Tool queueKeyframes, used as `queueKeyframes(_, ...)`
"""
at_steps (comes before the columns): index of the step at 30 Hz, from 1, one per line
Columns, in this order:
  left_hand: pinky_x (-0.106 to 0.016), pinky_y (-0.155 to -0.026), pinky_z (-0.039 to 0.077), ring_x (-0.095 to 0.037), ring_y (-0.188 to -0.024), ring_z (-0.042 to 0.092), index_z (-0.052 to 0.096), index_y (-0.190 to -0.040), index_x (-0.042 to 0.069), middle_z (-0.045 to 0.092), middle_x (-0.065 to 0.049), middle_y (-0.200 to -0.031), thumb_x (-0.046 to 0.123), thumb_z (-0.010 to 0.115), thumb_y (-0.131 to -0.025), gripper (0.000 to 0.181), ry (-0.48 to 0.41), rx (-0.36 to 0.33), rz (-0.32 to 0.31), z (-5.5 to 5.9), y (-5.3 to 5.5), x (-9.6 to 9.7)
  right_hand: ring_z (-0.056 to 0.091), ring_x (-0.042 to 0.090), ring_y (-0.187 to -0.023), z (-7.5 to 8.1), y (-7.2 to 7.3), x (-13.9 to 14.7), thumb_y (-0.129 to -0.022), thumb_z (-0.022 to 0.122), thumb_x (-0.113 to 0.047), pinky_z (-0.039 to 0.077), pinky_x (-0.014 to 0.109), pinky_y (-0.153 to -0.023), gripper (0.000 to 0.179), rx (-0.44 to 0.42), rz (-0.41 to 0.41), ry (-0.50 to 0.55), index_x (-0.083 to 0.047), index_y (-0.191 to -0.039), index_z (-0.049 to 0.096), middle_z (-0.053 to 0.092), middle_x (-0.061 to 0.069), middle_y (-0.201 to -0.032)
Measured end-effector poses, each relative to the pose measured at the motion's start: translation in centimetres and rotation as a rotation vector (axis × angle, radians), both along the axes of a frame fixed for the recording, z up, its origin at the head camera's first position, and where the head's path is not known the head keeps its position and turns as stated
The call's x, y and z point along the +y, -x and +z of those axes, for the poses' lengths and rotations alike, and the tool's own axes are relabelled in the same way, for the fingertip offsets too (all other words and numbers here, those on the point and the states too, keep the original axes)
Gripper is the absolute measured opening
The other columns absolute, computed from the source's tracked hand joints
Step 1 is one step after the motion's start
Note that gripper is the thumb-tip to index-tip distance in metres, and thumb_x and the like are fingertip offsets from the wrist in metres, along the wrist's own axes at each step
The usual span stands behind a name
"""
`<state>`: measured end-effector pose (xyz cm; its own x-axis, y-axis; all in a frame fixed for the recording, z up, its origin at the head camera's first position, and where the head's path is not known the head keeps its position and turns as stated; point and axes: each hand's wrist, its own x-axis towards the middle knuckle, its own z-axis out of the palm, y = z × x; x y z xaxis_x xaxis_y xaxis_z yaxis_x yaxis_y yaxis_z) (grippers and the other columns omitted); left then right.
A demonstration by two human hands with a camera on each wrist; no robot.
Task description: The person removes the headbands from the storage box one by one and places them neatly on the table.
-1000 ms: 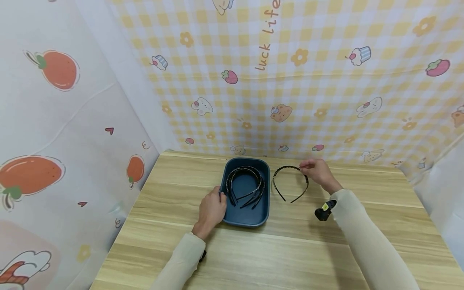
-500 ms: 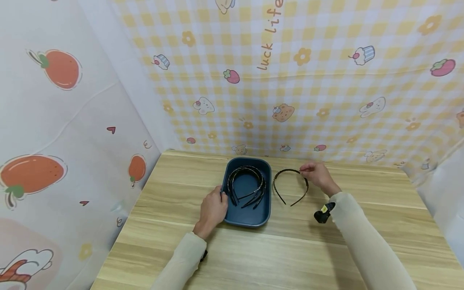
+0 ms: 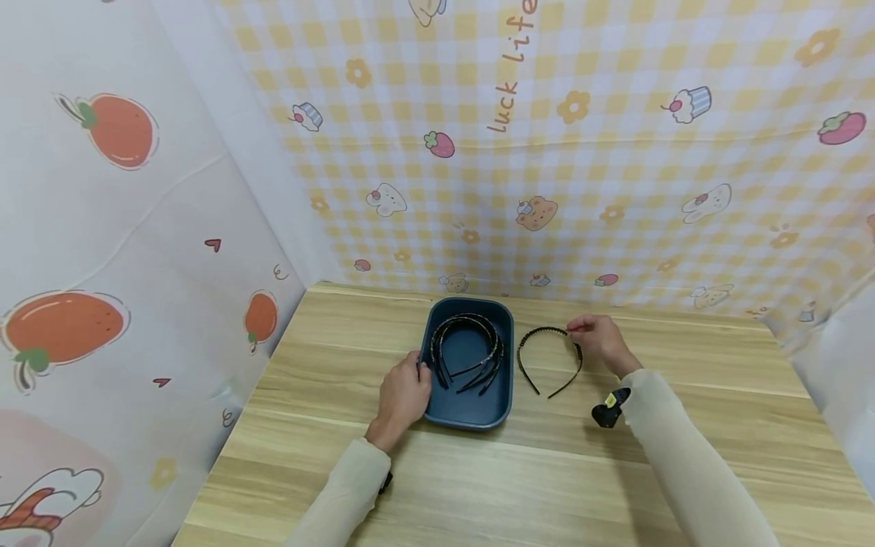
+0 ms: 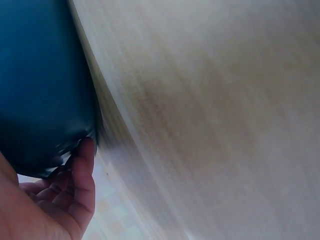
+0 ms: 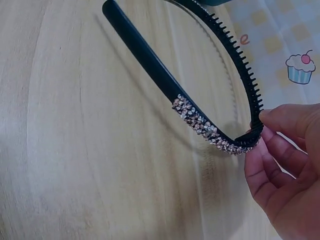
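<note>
A black toothed headband (image 3: 525, 340) with sparkling pinkish stones is just right of the blue bin. My right hand (image 5: 285, 165) pinches one side of its curve between thumb and fingers, and its shadow falls on the wood in the right wrist view. The dark blue rectangular bin (image 3: 466, 416) stands upright, with several similar black headbands (image 3: 437, 346) lying overlapped inside. On the bin's left side my left hand (image 3: 403, 391) grips the rim. In the left wrist view its curled fingers (image 4: 84, 175) meet the bin's edge; the thumb is partly out of frame.
The bin stands on a light wood-grain table (image 3: 547, 471), close to its back edge. Behind rises a yellow checked cloth (image 3: 588, 175) with printed cartoons. A white printed sheet (image 3: 184, 258) hangs along the left side.
My right hand and the pinched headband have shifted slightly toward the near side of the table. The left hand keeps its grip on the bin, which has not visibly moved.
</note>
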<state>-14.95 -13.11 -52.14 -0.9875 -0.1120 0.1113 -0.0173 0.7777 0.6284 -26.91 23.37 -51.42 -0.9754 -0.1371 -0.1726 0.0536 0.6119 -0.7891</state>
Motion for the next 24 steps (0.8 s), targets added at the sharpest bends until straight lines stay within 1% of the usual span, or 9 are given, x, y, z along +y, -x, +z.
queueKeyframes(6,-0.035,-0.061,0.050,-0.016,-0.068,0.060,0.062,-0.127,0.004,0.069,-0.007,-0.091,0.018,0.049,-0.101,0.032,-0.006,-0.009,-0.001,0.2,-0.1,0.0,0.063,0.026,-0.096,-0.3,-0.2,0.1,-0.095,0.061,-0.004,0.049,0.023,-0.071,0.018,0.009,0.018,-0.001,0.006,-0.108,0.068,0.068,0.024,-0.110)
queueKeyframes(12,-0.034,-0.060,0.050,-0.015,-0.067,0.059,0.063,-0.125,0.004,0.068,-0.005,-0.088,0.018,0.048,-0.102,0.031,-0.001,-0.014,-0.001,0.2,-0.1,0.0,0.063,0.029,-0.097,-0.4,-0.3,-0.1,-0.095,0.061,-0.006,0.049,0.025,-0.070,0.020,0.018,0.014,-0.025,0.006,-0.108,0.069,0.068,0.025,-0.111)
queueKeyframes(15,-0.034,-0.060,0.050,-0.015,-0.067,0.059,0.063,-0.125,0.004,0.068,-0.006,-0.089,0.019,0.048,-0.102,0.031,0.001,-0.015,-0.002,0.2,0.0,0.0,0.062,0.028,-0.096,-0.5,-0.2,-0.2,-0.095,0.062,-0.007,0.048,0.027,-0.071,0.019,0.026,0.000,-0.034,0.005,-0.107,0.070,0.068,0.024,-0.110)
queueKeyframes(24,-0.033,-0.058,0.048,-0.015,-0.065,0.059,0.063,-0.126,0.004,0.069,-0.007,-0.090,0.020,0.047,-0.102,0.033,0.002,-0.007,-0.003,0.0,0.0,-0.1,0.061,0.023,-0.088,-1.2,0.0,0.0,-0.094,0.062,-0.006,0.047,0.028,-0.069,0.017,0.051,0.001,-0.044,0.004,-0.105,0.070,0.068,0.022,-0.106)
